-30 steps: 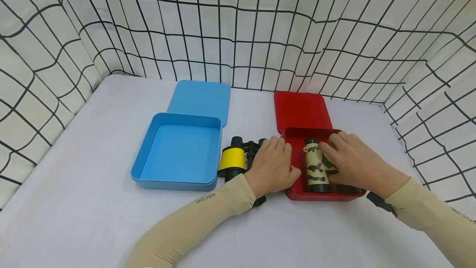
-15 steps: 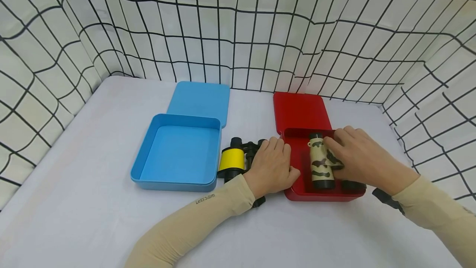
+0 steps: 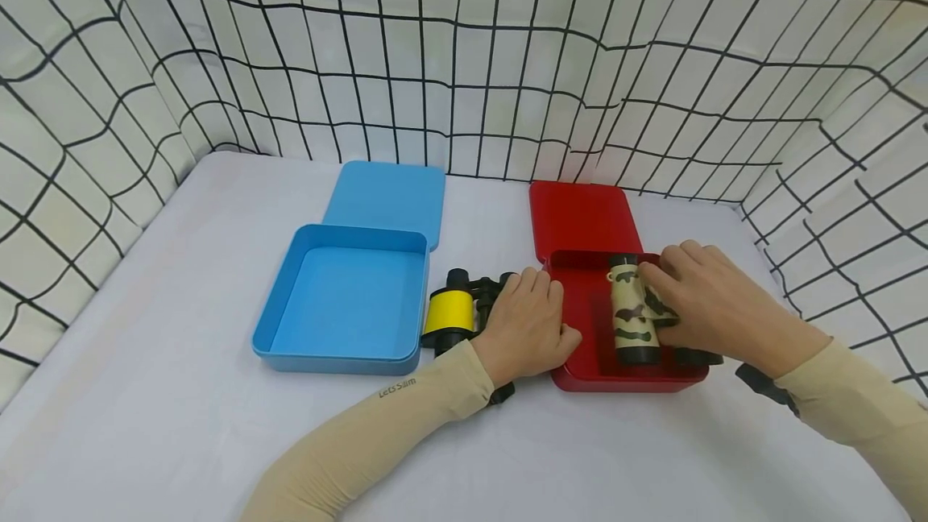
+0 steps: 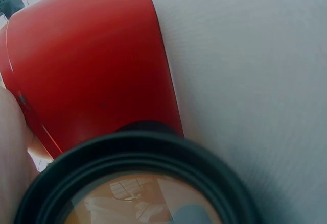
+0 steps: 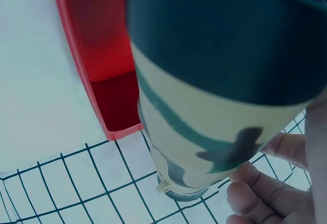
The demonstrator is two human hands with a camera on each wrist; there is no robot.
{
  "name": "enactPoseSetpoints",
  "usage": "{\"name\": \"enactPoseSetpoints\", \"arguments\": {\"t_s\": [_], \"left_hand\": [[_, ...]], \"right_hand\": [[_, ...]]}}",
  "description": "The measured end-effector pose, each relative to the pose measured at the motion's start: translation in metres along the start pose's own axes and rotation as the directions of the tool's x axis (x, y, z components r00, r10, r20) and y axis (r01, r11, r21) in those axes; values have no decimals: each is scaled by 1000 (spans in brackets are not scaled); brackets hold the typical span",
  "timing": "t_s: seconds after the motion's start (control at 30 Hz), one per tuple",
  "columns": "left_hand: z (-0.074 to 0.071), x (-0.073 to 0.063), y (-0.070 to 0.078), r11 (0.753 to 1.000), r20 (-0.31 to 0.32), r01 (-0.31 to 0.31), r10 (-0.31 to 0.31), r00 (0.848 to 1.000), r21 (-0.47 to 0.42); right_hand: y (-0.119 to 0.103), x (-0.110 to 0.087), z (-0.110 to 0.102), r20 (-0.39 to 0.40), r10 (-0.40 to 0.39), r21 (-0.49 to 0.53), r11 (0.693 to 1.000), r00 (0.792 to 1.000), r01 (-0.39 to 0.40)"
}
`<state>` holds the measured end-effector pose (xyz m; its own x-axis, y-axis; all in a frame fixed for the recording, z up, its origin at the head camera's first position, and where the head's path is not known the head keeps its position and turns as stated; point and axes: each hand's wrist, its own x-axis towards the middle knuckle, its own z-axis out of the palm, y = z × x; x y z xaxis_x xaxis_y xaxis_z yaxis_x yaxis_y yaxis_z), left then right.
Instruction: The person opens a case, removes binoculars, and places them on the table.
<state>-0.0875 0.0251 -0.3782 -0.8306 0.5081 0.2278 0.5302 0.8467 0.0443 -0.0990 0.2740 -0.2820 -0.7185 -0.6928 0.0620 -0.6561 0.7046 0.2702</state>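
Two pairs of binoculars are in view. My right hand [image 3: 714,292] grips the camouflage-patterned pair [image 3: 634,321] around its far-side barrel, which the hand largely covers. That pair stays over the opened red box [image 3: 569,383], its lower end past the box's right wall in the head view. My left hand [image 3: 529,329] holds the red box's left rim, thumb over the edge and fingertips hidden. The yellow-and-black binoculars [image 3: 449,311] lie on the white cloth beside the red box, partly under my left hand. One black lens ring [image 4: 135,145] shows large in the left wrist view.
An opened light-blue box [image 3: 348,300] lies left, its lid [image 3: 387,192] folded back behind it. The red lid [image 3: 583,220] is folded back likewise. A black wire grid [image 3: 449,87] over pale cloth walls in the back and both sides of the white-covered surface [image 3: 174,329].
The camouflage binoculars have shifted right and slightly up in the head view, with my right hand around them. My left hand and the boxes hold their places.
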Motion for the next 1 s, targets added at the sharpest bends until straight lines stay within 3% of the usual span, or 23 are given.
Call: {"name": "enactPoseSetpoints", "arguments": {"t_s": [0.3, 1.0], "left_hand": [[0, 0, 0, 1000, 2, 0, 0, 1000, 7], [0, 0, 0, 1000, -28, -12, 12, 1000, 10]], "right_hand": [[8, -5, -4, 22, 26, -14, 1000, 999, -26], [46, -26, 4, -64, 35, -25, 999, 997, -36]]}}
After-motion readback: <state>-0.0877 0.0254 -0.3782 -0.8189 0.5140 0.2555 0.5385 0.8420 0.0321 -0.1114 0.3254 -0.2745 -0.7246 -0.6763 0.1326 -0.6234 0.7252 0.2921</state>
